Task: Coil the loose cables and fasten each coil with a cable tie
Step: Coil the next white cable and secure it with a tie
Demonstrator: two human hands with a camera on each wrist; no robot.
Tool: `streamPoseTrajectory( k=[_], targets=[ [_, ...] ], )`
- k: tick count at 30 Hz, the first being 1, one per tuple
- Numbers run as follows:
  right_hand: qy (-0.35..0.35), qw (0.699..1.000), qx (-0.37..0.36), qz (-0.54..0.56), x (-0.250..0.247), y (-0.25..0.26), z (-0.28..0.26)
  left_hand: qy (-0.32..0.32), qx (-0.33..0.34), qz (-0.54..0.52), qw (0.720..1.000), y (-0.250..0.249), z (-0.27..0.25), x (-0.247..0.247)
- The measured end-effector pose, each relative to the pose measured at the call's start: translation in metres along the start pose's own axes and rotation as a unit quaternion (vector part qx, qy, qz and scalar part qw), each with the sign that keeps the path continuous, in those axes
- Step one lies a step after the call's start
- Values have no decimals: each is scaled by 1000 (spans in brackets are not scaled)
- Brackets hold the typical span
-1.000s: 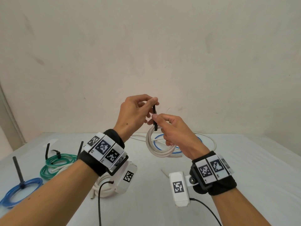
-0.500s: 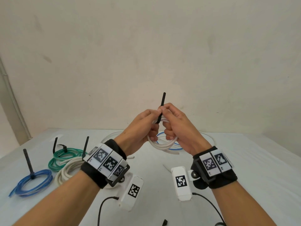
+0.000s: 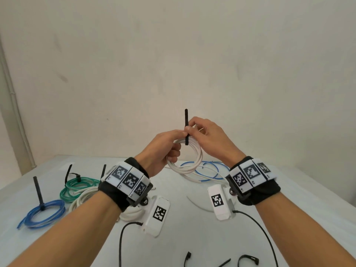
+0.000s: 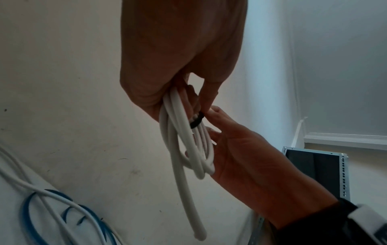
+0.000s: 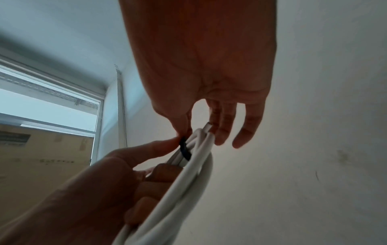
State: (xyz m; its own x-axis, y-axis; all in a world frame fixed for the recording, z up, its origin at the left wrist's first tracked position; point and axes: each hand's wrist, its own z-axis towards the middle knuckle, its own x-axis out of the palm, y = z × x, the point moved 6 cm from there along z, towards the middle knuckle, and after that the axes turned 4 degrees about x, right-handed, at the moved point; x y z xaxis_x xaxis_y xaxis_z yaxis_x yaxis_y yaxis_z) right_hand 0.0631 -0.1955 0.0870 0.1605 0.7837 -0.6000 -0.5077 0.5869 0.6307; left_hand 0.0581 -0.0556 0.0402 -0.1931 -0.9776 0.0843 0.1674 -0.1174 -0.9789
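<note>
We've got the white coil [image 3: 189, 160] held up above the table [image 3: 289, 209], left hand [image 3: 163, 149] gripping its springy, light turns, right hand [image 3: 204, 135] pinching the black cable tie [image 3: 186, 120] tail at the top; grip beside the tie or loops likely spring apart.

The black cable tie [image 3: 186, 126] now stands taller above the white coil [image 3: 189, 158], drawn upward.
</note>
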Motion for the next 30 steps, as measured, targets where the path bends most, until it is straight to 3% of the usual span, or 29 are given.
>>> streamPoseTrajectory(
  k=[8, 16, 20, 23, 25, 30],
  targets=[
    [-64, 997, -20, 49, 0, 9, -10, -61, -22, 5, 998, -6, -6, -9],
    [-43, 997, 16, 63, 17, 7, -23, -74, -35, -13, 997, 7, -17, -14],
    [-66, 996, -2, -66, 23, 13, -33, -93, -35, -10, 995, 11, -24, -17],
    [-86, 994, -7, -67, 16, 21, -36, -89, -32, -32, 995, 11, -29, -17],
    [-75, 997, 11, -15, 12, 19, -34, -76, -35, -44, 995, 10, -31, -16],
    [-47, 999, 14, -10, 12, 23, -41, -54, -26, -25, 998, 8, -38, -14]
  ],
)
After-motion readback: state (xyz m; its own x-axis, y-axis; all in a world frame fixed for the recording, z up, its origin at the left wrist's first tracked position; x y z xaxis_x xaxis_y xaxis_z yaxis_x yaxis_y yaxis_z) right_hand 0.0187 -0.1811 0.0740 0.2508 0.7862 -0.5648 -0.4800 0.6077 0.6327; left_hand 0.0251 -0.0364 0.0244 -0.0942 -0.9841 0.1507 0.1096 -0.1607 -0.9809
